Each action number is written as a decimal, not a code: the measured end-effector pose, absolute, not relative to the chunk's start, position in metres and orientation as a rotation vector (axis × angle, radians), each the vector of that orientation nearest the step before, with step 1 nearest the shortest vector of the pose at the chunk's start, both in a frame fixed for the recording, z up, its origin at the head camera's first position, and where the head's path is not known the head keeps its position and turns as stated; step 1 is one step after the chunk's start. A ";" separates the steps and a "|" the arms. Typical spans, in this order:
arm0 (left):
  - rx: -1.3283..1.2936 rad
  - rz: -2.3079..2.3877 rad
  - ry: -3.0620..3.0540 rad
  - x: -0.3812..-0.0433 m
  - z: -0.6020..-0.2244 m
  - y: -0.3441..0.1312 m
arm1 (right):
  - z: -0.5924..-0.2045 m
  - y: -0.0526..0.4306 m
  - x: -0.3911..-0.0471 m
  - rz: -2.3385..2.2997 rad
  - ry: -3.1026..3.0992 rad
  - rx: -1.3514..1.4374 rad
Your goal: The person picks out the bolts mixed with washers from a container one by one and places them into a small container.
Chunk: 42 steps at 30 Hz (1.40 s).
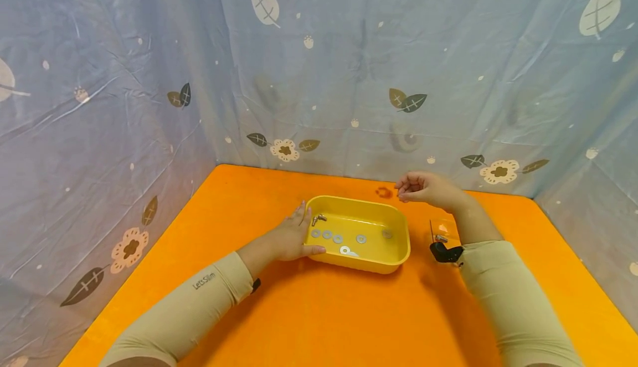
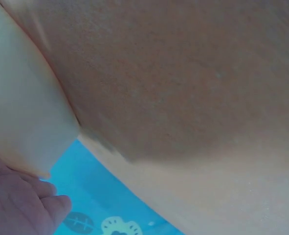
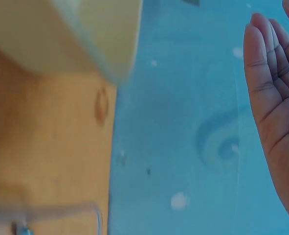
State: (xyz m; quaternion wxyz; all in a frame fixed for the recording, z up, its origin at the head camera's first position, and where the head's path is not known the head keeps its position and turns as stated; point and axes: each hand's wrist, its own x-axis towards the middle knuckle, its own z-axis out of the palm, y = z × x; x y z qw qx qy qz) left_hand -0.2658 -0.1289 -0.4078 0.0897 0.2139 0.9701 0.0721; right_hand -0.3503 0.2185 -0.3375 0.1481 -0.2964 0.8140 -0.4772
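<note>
A yellow plastic tray (image 1: 359,264) sits on the orange table. Flat metal washers (image 1: 361,239), several of them, are spread over its floor, with small screws (image 1: 319,219) in the far left corner. My left hand (image 1: 288,239) holds the tray's left end, thumb along the near rim and fingers at the left wall. Beyond the tray's far right corner, my right hand (image 1: 423,187) is raised in the air, fingers loosely bent. In the right wrist view that hand's palm (image 3: 281,117) faces the camera with nothing in it.
Right of the tray, partly behind the right forearm, lies a clear container (image 1: 443,224) with small metal screws (image 1: 441,238). A black wrist device (image 1: 446,252) is at the right sleeve. A brownish ring mark (image 1: 384,192) shows near the table's back edge. Patterned curtains (image 1: 349,79) surround the table.
</note>
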 end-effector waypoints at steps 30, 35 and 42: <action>0.631 0.230 2.875 -0.267 -0.407 -0.129 | -0.371 0.088 -0.375 -0.909 2.416 -1.130; 0.619 0.230 2.878 -0.268 -0.409 -0.129 | -0.379 0.075 -0.379 -0.785 2.440 -1.140; 0.640 0.233 2.897 -0.269 -0.411 -0.130 | -0.395 0.062 -0.384 -0.648 2.444 -1.170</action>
